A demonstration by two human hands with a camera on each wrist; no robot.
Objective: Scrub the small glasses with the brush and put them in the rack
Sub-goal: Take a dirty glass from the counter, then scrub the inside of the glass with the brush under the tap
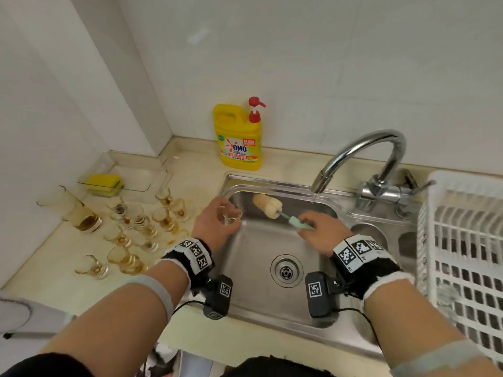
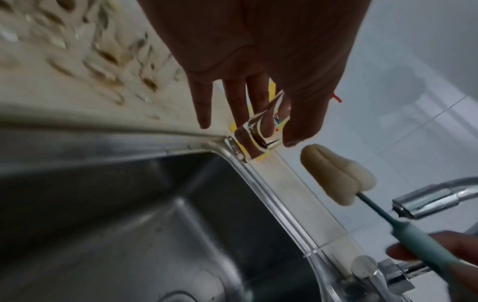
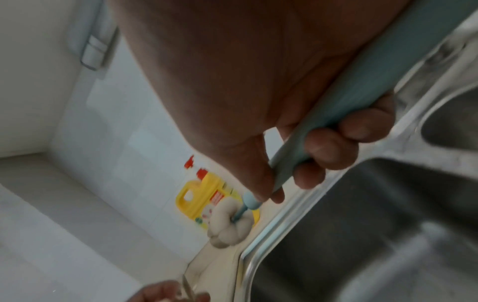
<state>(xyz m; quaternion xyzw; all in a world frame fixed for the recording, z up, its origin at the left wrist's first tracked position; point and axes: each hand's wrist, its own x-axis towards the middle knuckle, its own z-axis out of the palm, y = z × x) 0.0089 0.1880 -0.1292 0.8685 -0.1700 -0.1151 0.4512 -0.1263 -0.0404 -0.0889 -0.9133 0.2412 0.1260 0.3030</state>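
Left hand (image 1: 215, 224) fingers (image 2: 261, 106) pinched small glass (image 2: 261, 130), judged fragile, slippery; right hand (image 1: 321, 232) gripped brush (image 1: 268, 205) handle.

Small glass (image 1: 230, 213) and sponge brush (image 1: 268, 205) meet over our sink.
We see amber-stained glasses (image 1: 141, 221) crowd the counter; the white rack (image 1: 462, 240) waits right.

Head camera looks down over the sink (image 1: 272, 240); both close wrist cameras face the sink's (image 2: 129, 204) back corner.
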